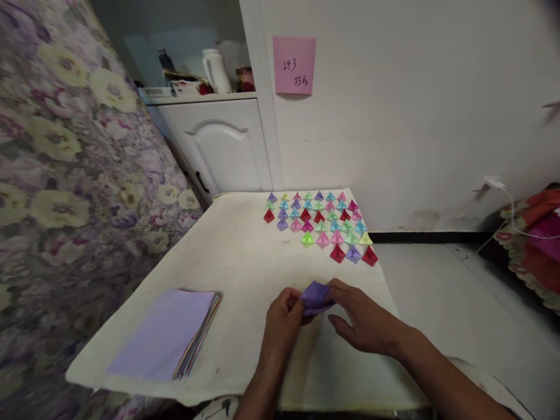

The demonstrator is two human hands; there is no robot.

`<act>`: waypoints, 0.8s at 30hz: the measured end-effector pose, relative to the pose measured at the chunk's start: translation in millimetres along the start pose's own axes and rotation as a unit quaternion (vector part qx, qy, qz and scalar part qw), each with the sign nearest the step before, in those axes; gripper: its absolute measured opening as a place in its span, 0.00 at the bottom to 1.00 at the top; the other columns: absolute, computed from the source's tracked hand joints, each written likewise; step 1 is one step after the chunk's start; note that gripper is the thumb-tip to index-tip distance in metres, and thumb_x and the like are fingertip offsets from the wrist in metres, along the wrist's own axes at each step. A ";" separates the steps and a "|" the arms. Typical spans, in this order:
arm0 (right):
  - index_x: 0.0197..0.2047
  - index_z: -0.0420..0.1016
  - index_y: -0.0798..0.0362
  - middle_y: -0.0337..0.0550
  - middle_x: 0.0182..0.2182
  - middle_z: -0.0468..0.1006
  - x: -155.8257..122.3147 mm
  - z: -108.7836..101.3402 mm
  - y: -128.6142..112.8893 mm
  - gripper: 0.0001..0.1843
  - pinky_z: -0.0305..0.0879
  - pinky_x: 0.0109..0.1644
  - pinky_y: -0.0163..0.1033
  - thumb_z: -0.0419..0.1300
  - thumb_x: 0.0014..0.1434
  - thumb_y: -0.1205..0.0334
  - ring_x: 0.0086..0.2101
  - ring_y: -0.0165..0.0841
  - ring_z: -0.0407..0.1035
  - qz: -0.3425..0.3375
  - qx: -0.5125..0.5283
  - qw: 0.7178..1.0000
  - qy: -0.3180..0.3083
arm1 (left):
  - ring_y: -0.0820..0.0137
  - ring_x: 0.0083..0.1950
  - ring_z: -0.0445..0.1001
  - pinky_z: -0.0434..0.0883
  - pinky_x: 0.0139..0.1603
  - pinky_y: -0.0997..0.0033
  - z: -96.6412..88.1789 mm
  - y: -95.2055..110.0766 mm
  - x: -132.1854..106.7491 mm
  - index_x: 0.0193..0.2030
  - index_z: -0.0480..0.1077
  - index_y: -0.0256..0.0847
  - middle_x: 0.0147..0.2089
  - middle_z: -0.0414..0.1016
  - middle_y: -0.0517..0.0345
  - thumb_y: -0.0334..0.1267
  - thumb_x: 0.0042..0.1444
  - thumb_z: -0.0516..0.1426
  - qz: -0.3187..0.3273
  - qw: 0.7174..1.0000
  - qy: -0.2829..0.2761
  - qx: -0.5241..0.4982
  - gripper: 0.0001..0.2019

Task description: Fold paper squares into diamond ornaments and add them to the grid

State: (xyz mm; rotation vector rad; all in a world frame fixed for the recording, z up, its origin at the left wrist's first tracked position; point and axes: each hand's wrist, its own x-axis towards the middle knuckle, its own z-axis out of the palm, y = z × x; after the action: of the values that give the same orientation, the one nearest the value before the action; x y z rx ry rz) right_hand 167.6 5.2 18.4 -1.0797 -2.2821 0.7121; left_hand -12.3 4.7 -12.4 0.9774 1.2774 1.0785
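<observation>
A folded piece of purple paper (314,296) is held above the front part of the table (245,256). My left hand (285,318) pinches its left edge between thumb and fingers. On the other side, my right hand (361,318) has its fingertips against the paper's right edge, with the thumb apart below. Beyond the hands stand rows of small folded paper pieces (322,239) in red, pink, purple, green, blue and yellow. To the left lies a stack of coloured paper sheets (164,332) with a purple sheet on top.
Floral curtain (65,192) hangs along the left. A white cabinet (223,146) and a wall (406,116) with a pink note (294,66) stand behind the table. At the right, a cable (513,204) runs from a wall socket toward red fabric (545,233).
</observation>
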 end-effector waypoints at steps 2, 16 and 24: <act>0.38 0.67 0.52 0.42 0.35 0.69 2.5 3.3 1.3 0.09 0.62 0.39 0.39 0.58 0.51 0.67 0.35 0.35 0.65 0.012 0.006 1.000 0.018 | 0.71 0.27 0.73 0.72 0.32 0.70 0.7 2.8 -1.0 0.26 0.66 0.39 0.25 0.71 0.63 0.43 0.47 0.59 -0.016 1.000 -0.007 -0.026 0.10; 0.58 0.58 0.46 0.31 0.24 0.66 11.0 11.9 1.0 0.33 0.59 0.30 0.32 0.58 0.49 0.71 0.26 0.28 0.63 0.157 0.182 0.960 0.141 | 0.79 0.20 0.61 0.57 0.21 0.81 4.9 -3.0 -2.2 0.34 0.72 0.36 0.20 0.68 0.65 0.38 0.44 0.63 -0.008 0.997 -0.044 -0.065 0.11; 0.58 0.59 0.47 0.31 0.25 0.63 11.6 15.1 2.2 0.33 0.58 0.30 0.32 0.57 0.49 0.72 0.27 0.27 0.61 0.161 0.244 0.945 0.148 | 0.76 0.23 0.61 0.57 0.24 0.77 13.0 -8.1 -4.6 0.29 0.74 0.35 0.21 0.69 0.62 0.38 0.42 0.63 -0.021 0.997 -0.024 -0.072 0.09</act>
State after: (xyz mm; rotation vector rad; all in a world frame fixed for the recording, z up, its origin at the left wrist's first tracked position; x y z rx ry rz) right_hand 152.7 12.1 8.5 -1.2204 -1.5749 1.0912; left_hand 1.3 -1.3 -18.3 0.8588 1.1594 1.0918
